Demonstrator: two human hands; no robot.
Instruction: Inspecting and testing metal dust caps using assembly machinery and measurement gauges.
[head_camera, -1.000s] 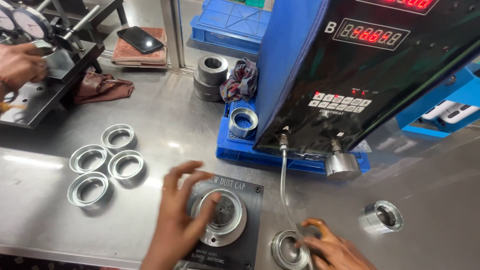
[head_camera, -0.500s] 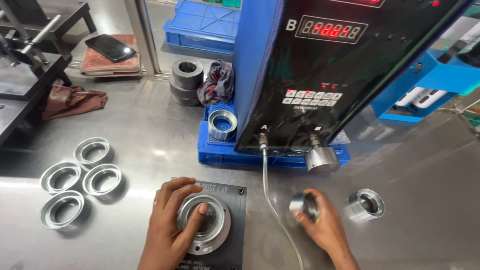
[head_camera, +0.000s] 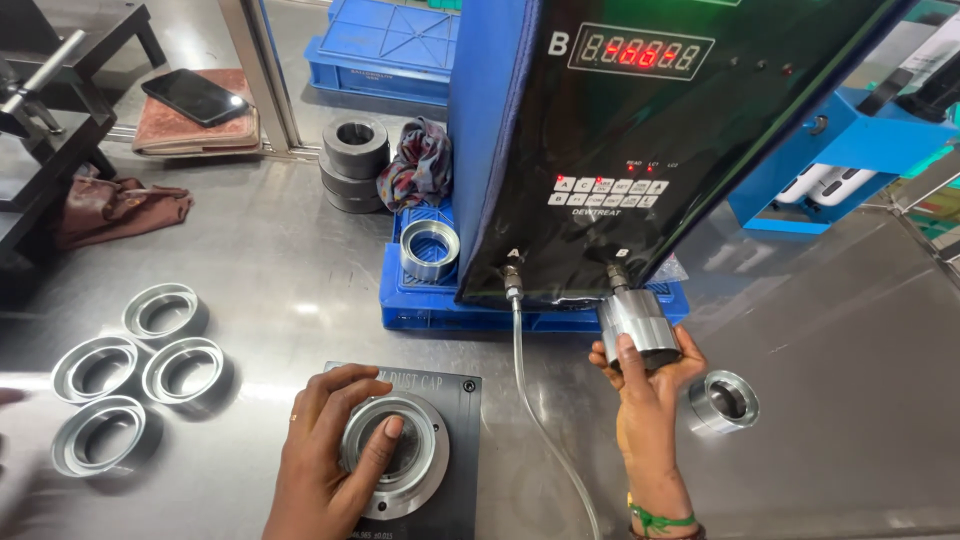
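My left hand (head_camera: 325, 455) rests on a round metal ring (head_camera: 400, 450) seated on a dark square fixture plate (head_camera: 450, 400), with the thumb across the ring's bore. My right hand (head_camera: 645, 385) is raised and grips a short metal cylinder (head_camera: 640, 325) just under the right port of the black and blue gauge unit (head_camera: 640, 150). A clear hose (head_camera: 535, 400) hangs from the unit's left port and runs down between my hands. Another metal ring (head_camera: 725, 400) lies on the steel table to the right of my right hand.
Several machined rings (head_camera: 130, 365) lie at the left of the table. One ring (head_camera: 430, 248) sits on a blue tray (head_camera: 430, 300) under the unit. Stacked dark rings (head_camera: 355, 160), a rag (head_camera: 420, 165), a phone (head_camera: 195, 97) and a black stand (head_camera: 45, 150) are behind.
My right hand has lifted from the table beside the fixture up to the unit's right port and now holds the metal cylinder there. My left hand stays on the ring in the fixture.
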